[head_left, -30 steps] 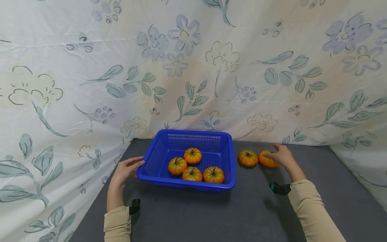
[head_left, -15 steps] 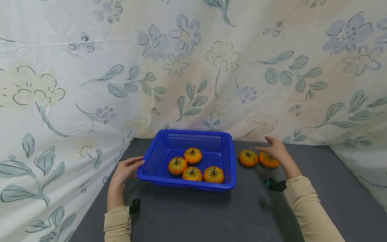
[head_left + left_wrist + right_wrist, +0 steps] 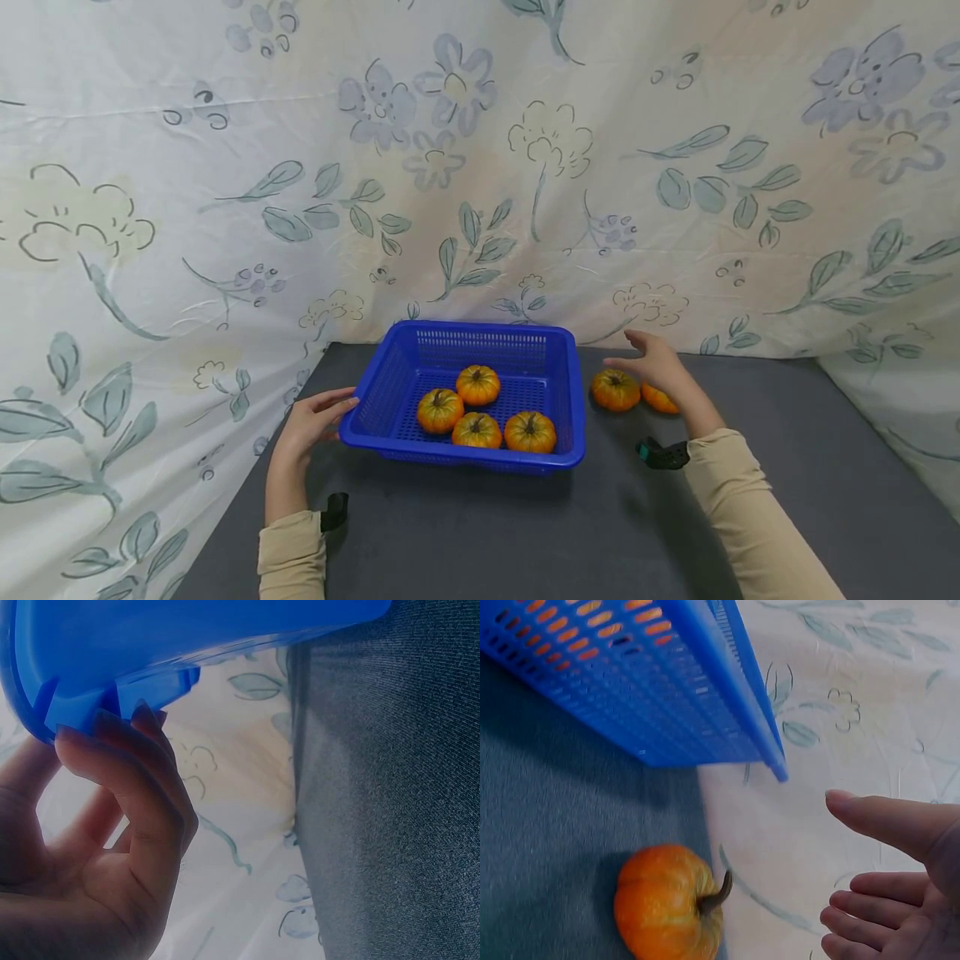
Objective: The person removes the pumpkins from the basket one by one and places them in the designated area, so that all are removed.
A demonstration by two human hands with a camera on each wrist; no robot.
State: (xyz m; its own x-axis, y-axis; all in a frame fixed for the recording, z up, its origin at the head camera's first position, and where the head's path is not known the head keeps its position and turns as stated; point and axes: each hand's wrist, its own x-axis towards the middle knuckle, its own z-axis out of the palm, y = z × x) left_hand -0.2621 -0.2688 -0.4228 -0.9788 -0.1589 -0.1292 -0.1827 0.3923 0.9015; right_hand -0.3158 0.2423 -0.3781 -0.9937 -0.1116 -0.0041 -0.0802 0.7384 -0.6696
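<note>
A blue plastic basket (image 3: 461, 457) stands on the dark table with several small orange pumpkins (image 3: 530, 432) in it. At its left end my left hand (image 3: 306, 425) pinches the rim; the left wrist view shows the curled fingers (image 3: 154, 799) against the rim's underside, thumb on the other side. My right hand (image 3: 656, 367), holding nothing, hovers with thumb and fingers spread near a pumpkin (image 3: 616, 392) to the right of the basket. In the right wrist view that pumpkin (image 3: 667, 904) sits upright, stem showing, apart from the hand. Another pumpkin (image 3: 660, 399) is partly hidden behind the right hand.
A pale floral cloth (image 3: 480, 242) hangs behind the dark table (image 3: 480, 533) and along its left and right sides. The basket's right wall (image 3: 652, 697) rises between the loose pumpkins and those inside. Black straps with small devices (image 3: 663, 455) are on both wrists.
My right hand has moved left and slightly up, from the far right pumpkin toward the one nearer the basket. The left hand, basket and pumpkins have stayed in place.
</note>
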